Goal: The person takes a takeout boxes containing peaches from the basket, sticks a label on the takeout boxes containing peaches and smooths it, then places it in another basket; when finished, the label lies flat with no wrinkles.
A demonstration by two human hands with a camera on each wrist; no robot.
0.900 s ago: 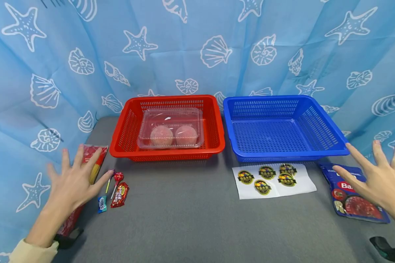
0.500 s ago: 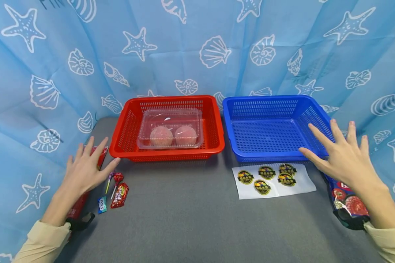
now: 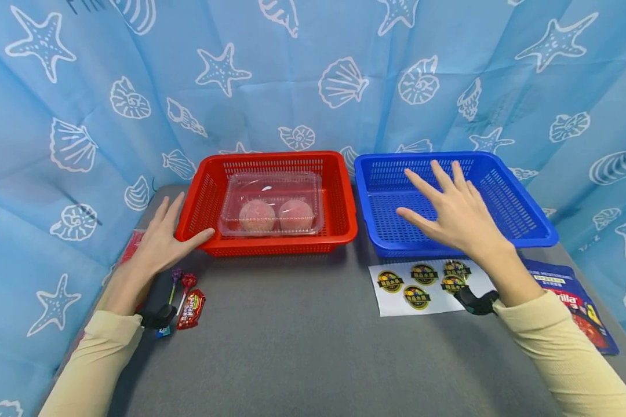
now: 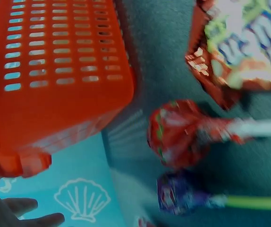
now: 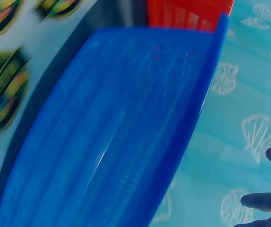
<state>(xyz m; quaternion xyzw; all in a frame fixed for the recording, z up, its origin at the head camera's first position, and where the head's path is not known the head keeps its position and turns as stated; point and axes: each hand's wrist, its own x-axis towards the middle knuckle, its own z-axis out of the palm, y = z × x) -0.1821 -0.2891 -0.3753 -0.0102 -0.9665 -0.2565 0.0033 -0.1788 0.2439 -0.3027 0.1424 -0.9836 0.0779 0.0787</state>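
My left hand (image 3: 159, 240) has its fingers spread at the front left corner of the red basket (image 3: 271, 243); whether the thumb touches the rim cannot be told. A clear plastic clamshell box (image 3: 271, 188) with two pinkish round things inside lies in that basket. Over the blue basket (image 3: 396, 249) hovers my right hand (image 3: 456, 211), fingers spread and holding nothing. Below my left hand are a red lollipop (image 4: 178, 135), a purple lollipop (image 4: 175, 193) and a red-wrapped candy (image 3: 190, 310).
A white sheet (image 3: 391, 305) with several round fruit-logo stickers lies before the blue basket. At the right is a blue sauce pouch (image 3: 586, 315), partly behind my sleeve. A red packet (image 3: 132, 244) and a small blue wrapper (image 3: 163, 332) are partly hidden by my left arm. A patterned curtain (image 3: 292, 75) hangs behind.
Both hands have moved inward and forward: the left from beside the candies to the red basket's corner, the right from above the pouch to over the blue basket. The baskets have stayed in place.
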